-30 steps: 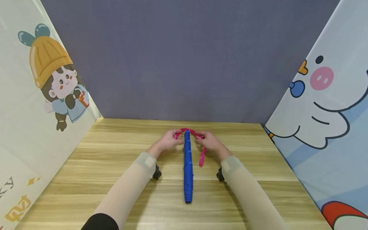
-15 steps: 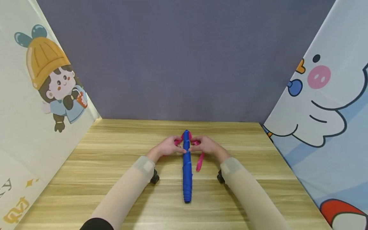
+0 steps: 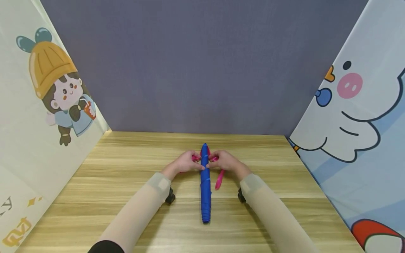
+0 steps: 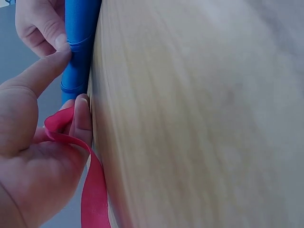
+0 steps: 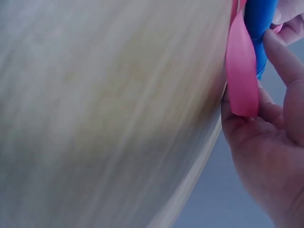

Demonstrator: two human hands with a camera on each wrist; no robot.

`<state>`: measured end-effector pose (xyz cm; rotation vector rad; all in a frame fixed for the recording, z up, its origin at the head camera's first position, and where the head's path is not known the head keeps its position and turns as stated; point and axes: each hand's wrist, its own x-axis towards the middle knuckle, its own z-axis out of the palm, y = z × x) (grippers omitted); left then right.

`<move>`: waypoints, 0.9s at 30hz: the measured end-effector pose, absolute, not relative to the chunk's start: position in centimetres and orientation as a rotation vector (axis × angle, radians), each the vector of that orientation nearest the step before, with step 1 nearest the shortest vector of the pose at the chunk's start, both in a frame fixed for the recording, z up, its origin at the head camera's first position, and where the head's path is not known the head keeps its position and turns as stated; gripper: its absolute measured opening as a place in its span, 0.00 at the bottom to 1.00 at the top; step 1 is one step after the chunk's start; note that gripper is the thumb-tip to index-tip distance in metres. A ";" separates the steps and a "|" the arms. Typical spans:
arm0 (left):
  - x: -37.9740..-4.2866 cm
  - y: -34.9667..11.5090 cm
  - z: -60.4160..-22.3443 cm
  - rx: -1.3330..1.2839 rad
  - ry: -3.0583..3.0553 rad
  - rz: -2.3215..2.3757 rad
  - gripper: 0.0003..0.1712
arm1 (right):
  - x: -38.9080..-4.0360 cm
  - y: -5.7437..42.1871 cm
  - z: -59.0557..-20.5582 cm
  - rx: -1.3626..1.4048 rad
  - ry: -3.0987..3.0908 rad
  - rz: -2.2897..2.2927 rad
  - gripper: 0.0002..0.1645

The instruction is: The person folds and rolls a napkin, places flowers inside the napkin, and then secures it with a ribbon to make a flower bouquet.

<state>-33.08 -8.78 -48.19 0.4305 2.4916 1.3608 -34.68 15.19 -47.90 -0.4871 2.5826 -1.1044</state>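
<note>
A long, tapered roll [image 3: 205,191], wrapped in blue bands, lies lengthwise on the table, its narrow end pointing away from me. A pink ribbon [image 3: 219,180] passes behind that far end and comes out on both sides. At its left side my left hand [image 3: 187,161] holds the ribbon in its fingers, while the thumb touches the blue wrap. Mirroring it, my right hand [image 3: 225,160] keeps the other length in its curled fingers, thumb on the roll. In the left wrist view the ribbon [image 4: 95,190] trails down from the fingers; in the right wrist view it [image 5: 241,66] loops over them.
The wood-grain table [image 3: 104,196] ends at a grey-purple back panel [image 3: 196,70]. Printed cartoon panels stand at the left [image 3: 19,105] and right [image 3: 373,147]. A small dark camera [image 3: 170,196] sits at the left wrist, another [image 3: 242,195] at the right.
Both hands have come nearer to me and closed in on the roll, drawing the ribbon tighter round its far end. Both thumbs now touch the blue wrap. Little differs over the last half second.
</note>
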 end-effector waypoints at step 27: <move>-33.3 -9.0 -48.5 0.339 2.524 1.423 0.28 | -34.7 15.9 -48.2 -0.419 2.509 -1.281 0.19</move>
